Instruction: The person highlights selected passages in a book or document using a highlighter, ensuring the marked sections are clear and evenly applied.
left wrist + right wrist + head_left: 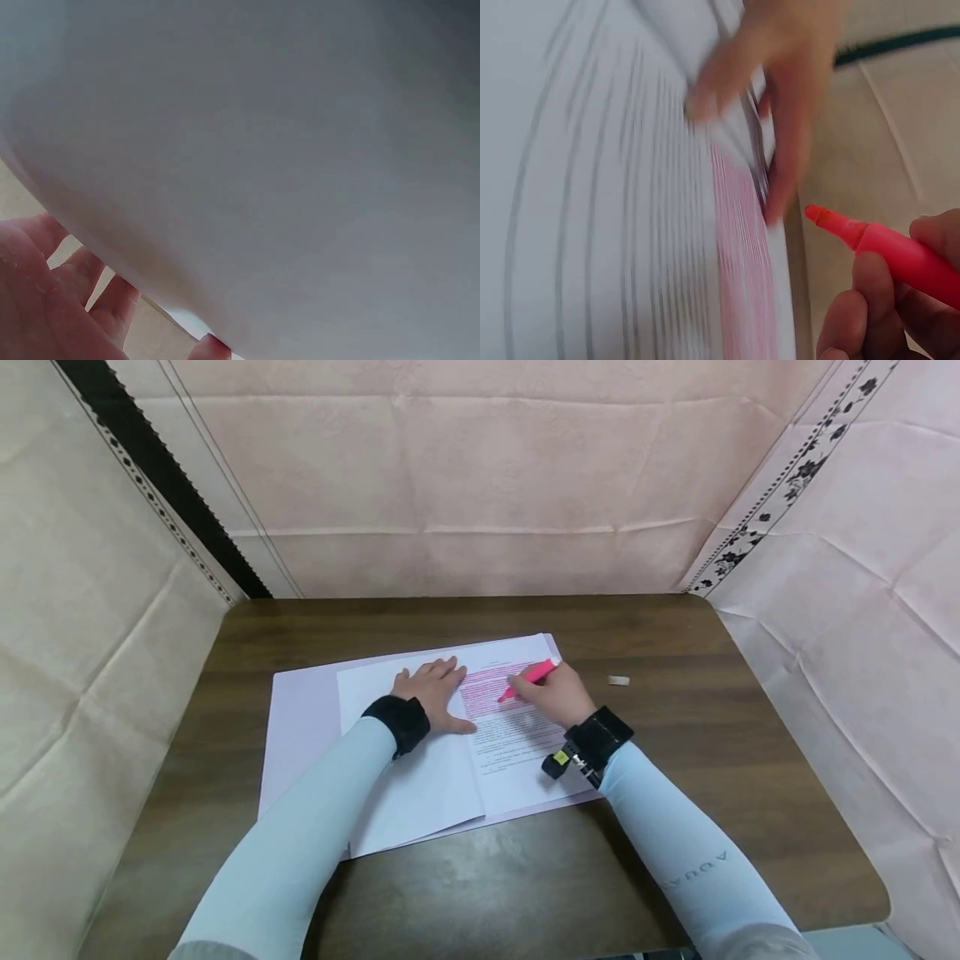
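My right hand (560, 692) grips a pink highlighter (538, 672) between thumb and fingers, its tip uncapped and pointing left. In the right wrist view the highlighter (907, 262) appears apart from the paper. Under it lies a printed page (517, 758) whose upper lines are marked pink and lower lines unmarked. My left hand (435, 692) lies spread on a blank white sheet (408, 793) beside the printed text. The left wrist view shows the left fingers (112, 307) at the sheet's edge, with most of the frame filled by pale paper.
A pale lavender folder or backing sheet (300, 718) lies beneath the papers on the brown wooden table (465, 902). A small whitish piece (618, 681) sits right of the right hand. Pale cloth walls (450, 468) stand behind and at both sides.
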Demonstrator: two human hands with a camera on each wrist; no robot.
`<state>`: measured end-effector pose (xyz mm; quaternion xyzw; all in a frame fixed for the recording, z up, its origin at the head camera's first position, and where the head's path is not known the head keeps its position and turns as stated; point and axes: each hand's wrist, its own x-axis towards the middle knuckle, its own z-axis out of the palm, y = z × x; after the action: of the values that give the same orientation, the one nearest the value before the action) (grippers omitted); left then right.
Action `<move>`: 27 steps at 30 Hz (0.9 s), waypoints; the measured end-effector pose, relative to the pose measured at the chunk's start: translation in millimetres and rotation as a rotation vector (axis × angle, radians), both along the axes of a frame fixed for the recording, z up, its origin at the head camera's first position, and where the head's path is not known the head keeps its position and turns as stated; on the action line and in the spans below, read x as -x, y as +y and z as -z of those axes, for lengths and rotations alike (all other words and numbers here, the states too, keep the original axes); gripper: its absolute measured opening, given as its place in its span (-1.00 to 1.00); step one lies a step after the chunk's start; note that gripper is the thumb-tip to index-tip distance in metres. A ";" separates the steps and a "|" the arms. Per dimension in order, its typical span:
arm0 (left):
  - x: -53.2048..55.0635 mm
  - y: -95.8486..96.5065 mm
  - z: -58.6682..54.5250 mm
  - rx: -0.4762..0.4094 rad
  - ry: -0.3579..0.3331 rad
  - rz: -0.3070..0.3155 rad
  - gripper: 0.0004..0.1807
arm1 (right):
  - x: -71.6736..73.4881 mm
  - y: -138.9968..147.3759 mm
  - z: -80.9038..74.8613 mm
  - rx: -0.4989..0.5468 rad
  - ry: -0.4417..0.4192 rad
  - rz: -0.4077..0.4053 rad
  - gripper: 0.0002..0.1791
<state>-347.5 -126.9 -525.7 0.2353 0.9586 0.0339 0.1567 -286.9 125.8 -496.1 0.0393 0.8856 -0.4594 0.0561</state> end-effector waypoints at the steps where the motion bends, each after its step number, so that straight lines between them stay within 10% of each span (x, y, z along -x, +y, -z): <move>1: 0.2 0.3 -0.1 0.000 -0.002 -0.001 0.33 | 0.9 -7.1 1.0 0.004 0.003 -0.023 -0.61; 27: 1.8 -0.2 4.7 -0.001 0.009 0.013 0.38 | 8.2 -44.9 26.2 -0.085 -0.010 -0.105 -0.67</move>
<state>-349.4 -127.0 -530.4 0.2418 0.9578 0.0321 0.1524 -295.2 80.9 -522.3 -0.0024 0.9048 -0.4177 0.0827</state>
